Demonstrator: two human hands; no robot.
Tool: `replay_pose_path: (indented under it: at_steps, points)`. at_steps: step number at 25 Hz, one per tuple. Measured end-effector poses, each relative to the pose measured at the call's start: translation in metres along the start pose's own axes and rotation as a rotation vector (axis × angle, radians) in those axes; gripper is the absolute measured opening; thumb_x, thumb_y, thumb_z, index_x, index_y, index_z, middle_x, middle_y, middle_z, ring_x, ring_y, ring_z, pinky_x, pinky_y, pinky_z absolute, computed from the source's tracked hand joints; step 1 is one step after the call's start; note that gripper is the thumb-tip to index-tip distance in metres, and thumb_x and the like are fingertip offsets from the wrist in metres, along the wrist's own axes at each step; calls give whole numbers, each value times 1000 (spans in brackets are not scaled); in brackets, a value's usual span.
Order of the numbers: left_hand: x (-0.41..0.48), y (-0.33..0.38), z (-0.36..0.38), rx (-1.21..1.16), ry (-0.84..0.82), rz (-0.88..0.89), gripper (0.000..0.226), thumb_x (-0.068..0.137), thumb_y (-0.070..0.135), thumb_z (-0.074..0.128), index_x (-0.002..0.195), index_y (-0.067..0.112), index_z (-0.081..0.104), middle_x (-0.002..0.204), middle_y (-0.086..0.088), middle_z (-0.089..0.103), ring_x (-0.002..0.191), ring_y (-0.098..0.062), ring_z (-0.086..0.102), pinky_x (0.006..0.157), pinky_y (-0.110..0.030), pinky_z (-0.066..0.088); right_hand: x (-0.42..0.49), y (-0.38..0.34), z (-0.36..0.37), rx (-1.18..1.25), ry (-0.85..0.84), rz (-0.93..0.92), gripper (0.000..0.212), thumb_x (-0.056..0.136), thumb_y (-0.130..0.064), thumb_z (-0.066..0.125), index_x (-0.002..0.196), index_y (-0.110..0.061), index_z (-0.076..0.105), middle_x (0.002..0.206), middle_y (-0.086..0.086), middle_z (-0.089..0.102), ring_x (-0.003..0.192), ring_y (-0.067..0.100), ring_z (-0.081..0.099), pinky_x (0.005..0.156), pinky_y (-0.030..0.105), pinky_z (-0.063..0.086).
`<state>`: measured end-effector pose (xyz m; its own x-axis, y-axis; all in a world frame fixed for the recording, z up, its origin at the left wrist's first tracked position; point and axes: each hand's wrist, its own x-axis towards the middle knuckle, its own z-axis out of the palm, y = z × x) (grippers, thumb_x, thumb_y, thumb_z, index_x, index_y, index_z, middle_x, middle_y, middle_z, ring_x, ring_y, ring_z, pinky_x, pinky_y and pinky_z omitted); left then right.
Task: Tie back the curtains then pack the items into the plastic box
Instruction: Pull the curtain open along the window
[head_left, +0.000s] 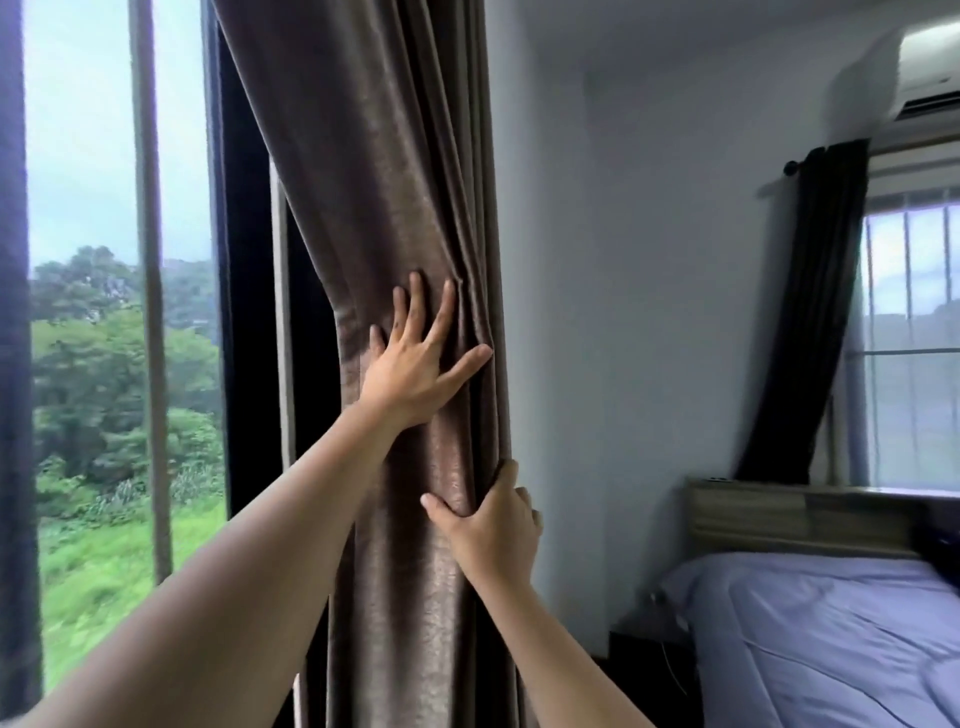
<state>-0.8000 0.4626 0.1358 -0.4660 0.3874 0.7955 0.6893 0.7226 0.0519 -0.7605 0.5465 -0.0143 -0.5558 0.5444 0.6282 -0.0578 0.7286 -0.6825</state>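
Where the brown curtain (395, 171) hangs gathered between the window (93, 312) and the wall (623, 260), seen from the head camera, the left hand (415, 364) lies flat on its folds, fingers straight and spread, pressing the cloth. Lower down, the right hand (493, 525) grips the curtain's right edge: the thumb shows in front, while the other fingers curl behind the fabric, mostly hidden. The curtain's top and bottom run out of frame. At right, a bed (831, 649) and an air conditioner (930, 73) are cut off.
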Motion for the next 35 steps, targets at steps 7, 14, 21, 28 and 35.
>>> replay_pose_path:
  at_steps: [7, 14, 21, 28, 35]
  points:
    - [49, -2, 57, -20, 18, 42, 91, 80, 74, 32, 145, 35, -18, 153, -4, -30, 141, -24, -26, 113, -56, -4, 55, 52, 26, 236, -43, -7, 120, 53, -63, 76, 145, -30, 6, 153, 2, 19, 140, 20, 23, 114, 46, 27]
    - [90, -17, 112, 29, -18, 86, 98, 74, 81, 29, 144, 34, -22, 152, -5, -33, 140, -25, -30, 113, -58, -4, 111, 86, 61, 340, -145, 7, 125, 43, -66, 80, 135, -52, -5, 142, -6, 37, 128, 19, 43, 105, 51, 40]
    - [121, -25, 148, -5, -62, 106, 100, 73, 80, 33, 143, 34, -23, 151, -4, -35, 139, -25, -31, 112, -57, -4, 154, 109, 79, 346, -135, -33, 117, 57, -46, 85, 142, -37, 5, 140, -3, 33, 116, 10, 44, 100, 36, 44]
    - [124, -14, 198, -32, -77, 45, 103, 73, 79, 34, 141, 33, -28, 151, -4, -35, 140, -23, -30, 112, -60, 0, 186, 152, 92, 301, -173, -139, 72, 68, -44, 74, 128, -30, 36, 113, -9, 61, 98, 13, 61, 85, 41, 55]
    - [94, 15, 205, -145, 112, -129, 107, 77, 70, 50, 143, 31, -24, 153, 0, -30, 141, -18, -27, 111, -61, -1, 202, 177, 75, 938, -666, -254, 50, 72, -69, 43, 106, -36, 56, 125, -5, 47, 112, -6, 49, 96, 16, 42]
